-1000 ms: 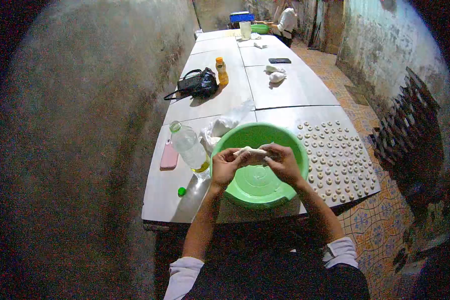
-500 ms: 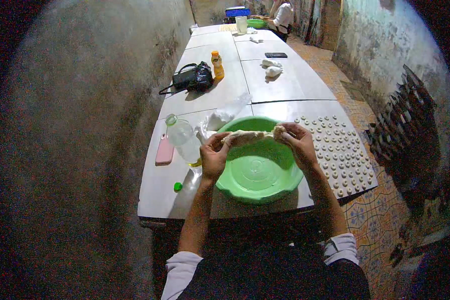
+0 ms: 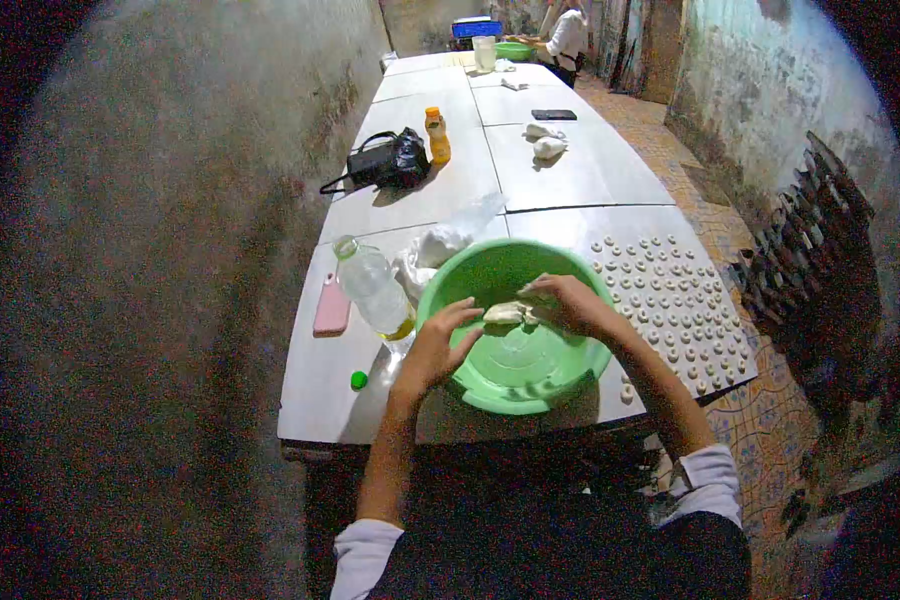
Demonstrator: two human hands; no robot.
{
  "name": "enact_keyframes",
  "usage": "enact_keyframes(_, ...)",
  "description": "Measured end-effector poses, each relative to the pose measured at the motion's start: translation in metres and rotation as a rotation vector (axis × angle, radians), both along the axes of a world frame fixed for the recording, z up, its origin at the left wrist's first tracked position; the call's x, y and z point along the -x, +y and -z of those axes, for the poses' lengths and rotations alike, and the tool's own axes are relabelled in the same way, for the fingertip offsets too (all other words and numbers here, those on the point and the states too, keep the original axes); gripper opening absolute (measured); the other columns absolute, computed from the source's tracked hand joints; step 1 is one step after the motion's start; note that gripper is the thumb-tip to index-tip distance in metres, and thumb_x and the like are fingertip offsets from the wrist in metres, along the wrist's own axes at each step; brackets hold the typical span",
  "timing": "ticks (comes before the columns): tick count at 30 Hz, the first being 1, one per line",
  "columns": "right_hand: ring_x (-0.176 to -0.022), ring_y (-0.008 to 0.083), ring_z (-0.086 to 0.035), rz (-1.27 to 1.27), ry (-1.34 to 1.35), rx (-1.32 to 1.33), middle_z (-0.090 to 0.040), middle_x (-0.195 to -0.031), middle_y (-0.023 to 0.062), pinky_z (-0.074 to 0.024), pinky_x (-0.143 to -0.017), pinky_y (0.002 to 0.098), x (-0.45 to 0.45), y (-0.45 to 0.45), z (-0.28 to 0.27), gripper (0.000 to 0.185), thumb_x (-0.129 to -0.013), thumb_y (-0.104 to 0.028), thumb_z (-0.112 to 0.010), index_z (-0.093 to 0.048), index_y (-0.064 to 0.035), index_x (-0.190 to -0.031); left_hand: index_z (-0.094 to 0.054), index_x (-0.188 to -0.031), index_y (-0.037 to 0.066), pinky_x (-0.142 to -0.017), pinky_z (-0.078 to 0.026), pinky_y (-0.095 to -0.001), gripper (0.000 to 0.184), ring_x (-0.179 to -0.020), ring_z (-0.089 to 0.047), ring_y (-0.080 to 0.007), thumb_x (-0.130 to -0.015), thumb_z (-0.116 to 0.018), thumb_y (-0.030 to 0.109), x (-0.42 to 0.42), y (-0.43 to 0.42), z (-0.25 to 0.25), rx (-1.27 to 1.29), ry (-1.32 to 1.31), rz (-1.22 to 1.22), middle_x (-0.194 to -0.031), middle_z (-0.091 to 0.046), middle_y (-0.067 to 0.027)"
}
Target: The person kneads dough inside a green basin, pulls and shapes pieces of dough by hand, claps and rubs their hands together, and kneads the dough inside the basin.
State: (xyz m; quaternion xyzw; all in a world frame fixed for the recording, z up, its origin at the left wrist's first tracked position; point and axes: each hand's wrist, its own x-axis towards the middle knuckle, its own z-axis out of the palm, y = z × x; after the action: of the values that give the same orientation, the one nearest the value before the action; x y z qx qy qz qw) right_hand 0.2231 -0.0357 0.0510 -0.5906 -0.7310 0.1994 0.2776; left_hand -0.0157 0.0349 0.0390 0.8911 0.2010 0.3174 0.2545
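The dough (image 3: 504,314) is within the rim of the green basin (image 3: 515,378), between the two hands; whether it touches the bottom I cannot tell. The left hand (image 3: 440,340) is free of it, fingers spread and thumb just beside its near end. The right hand (image 3: 570,304) curves over the other end, and I cannot tell whether it grips the dough. Left of the basin, a clear bottle (image 3: 373,287) without its cap stands tilted-looking on the tabletop (image 3: 605,165), between a pink phone (image 3: 331,308) and the basin, with a green cap (image 3: 359,380) lying nearby. A plastic bag (image 3: 452,240) sits behind the basin's left rim. To the right, rows of small pale rounds (image 3: 677,300) cover the corner. Farther off are a black bag (image 3: 400,163), an orange bottle (image 3: 437,138) and a dark phone (image 3: 554,115)
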Motion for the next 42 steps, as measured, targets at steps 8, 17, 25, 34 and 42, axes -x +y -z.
enact_keyframes(8,-0.09,0.0304,-0.055,-0.266,-0.184,0.0,-0.058,-0.096,0.0128,-0.0421,-0.079,0.0394,0.011,0.065,0.105,0.032,-0.073,-0.018,-0.05,-0.054,-0.0065,-0.103,-0.056,-0.1,0.009,-0.095,-0.026,-0.0487,0.023,-0.096,-0.054,-0.0258,-0.079,-0.053,0.016,0.01,-0.013,0.038,-0.046,-0.131,-0.185,-0.099,-0.059,-0.0103)
enact_keyframes(17,-0.078,0.0305,-0.056,-0.095,-0.204,-0.292,-0.059,-0.086,0.0151,-0.0466,-0.068,0.0358,0.018,0.095,0.117,0.033,-0.064,-0.002,-0.059,-0.06,-0.0056,-0.097,-0.054,-0.1,0.005,-0.101,-0.019,-0.0438,0.022,-0.091,-0.057,-0.023,-0.083,-0.044,0.014,0.017,-0.022,0.047,0.028,-0.247,-0.24,-0.091,-0.062,-0.0068)
enact_keyframes(25,-0.069,0.0342,-0.056,-0.383,-0.019,0.061,-0.058,-0.072,0.0158,-0.0442,-0.066,0.0407,0.076,0.014,0.083,0.014,-0.066,-0.011,-0.054,-0.059,-0.0027,-0.076,-0.05,-0.105,0.005,-0.101,-0.015,-0.0486,0.025,-0.091,-0.056,-0.0241,-0.08,-0.045,0.009,0.014,-0.03,0.038,0.156,-0.23,-0.343,-0.092,-0.061,-0.0071)
enact_keyframes(34,-0.109,0.0302,-0.043,-0.369,-0.469,0.064,-0.047,-0.115,0.0136,-0.0414,-0.085,0.0376,0.051,0.002,0.067,0.039,-0.068,-0.011,-0.057,-0.053,-0.0093,-0.107,-0.045,-0.112,0.008,-0.1,-0.02,-0.0465,0.044,-0.116,-0.035,-0.0315,-0.07,-0.05,-0.002,0.005,-0.029,0.019,0.16,-0.142,-0.259,-0.121,-0.042,-0.0133)
enact_keyframes(42,-0.102,0.0334,-0.046,-0.193,-0.107,0.174,-0.048,-0.111,0.0173,-0.0391,-0.087,0.0375,0.023,0.011,0.067,0.029,-0.077,-0.013,-0.048,-0.051,-0.001,-0.103,-0.032,-0.128,0.015,-0.101,-0.021,-0.0399,0.068,-0.124,-0.019,-0.0368,-0.066,-0.045,-0.009,0.004,-0.022,0.026,0.294,-0.109,-0.284,-0.133,-0.02,-0.0218)
